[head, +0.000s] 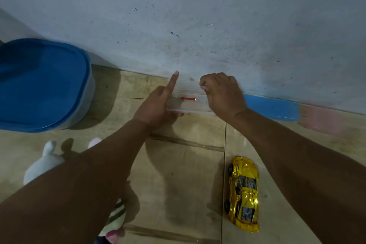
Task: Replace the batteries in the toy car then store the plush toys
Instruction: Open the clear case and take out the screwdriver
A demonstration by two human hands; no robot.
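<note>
Two hands (156,105) (221,95) on clear box (190,105), prob. open.

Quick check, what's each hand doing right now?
Left hand: gripping the clear box, index finger pointing up.
Right hand: closed at the clear box's far edge; grip cannot be told.

Toy car (243,193), lower right of frame: metallic yellow-gold body, dark windows, black wheels. Container lid (37,83), left: solid blue. Box (188,103), centre: clear plastic; screwdriver (187,98) inside has a red handle. Flat lid (273,107), right of centre: light blue. Plush toy (42,164), lower left: white. Second plush (114,222), bottom: pale green-white with pink. Floor (178,174): beige tile, dark streaks. Wall (198,16): grey-blue, dark-speckled.
</note>
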